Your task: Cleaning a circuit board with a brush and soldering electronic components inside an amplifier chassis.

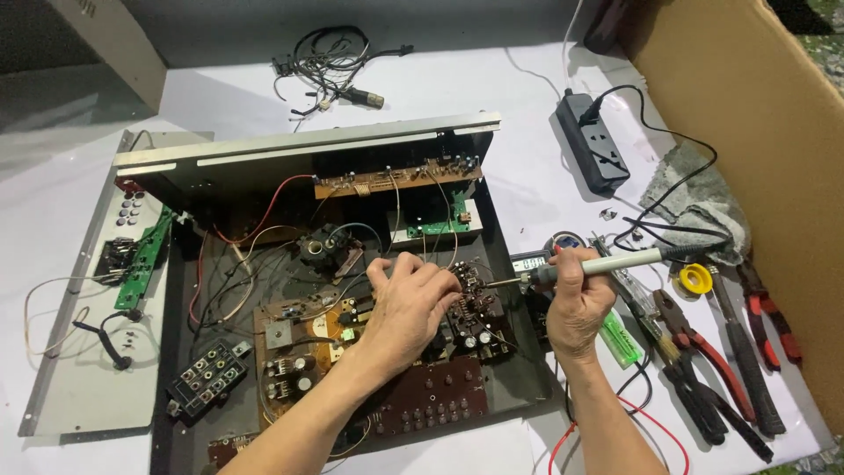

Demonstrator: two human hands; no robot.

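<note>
An opened electronic chassis [519, 369] lies on the white table, full of circuit boards and wires. My left hand [406, 308] rests palm down on the brown main board [299, 339], fingers curled around a small upright board [473, 295]. My right hand [576, 303] grips a soldering iron [607, 262] with a pale handle and black cord. Its metal tip points left and touches that small board beside my left fingertips.
A black power strip [593, 141] lies at the back right, a grey rag [699, 198] and cardboard wall [756, 132] beyond. Pliers and cutters [721, 361], yellow tape roll [696, 279], green tester [620, 339] and a meter [532, 262] sit right. A detached panel [79, 352] lies left; loose cables [330, 66] at the back.
</note>
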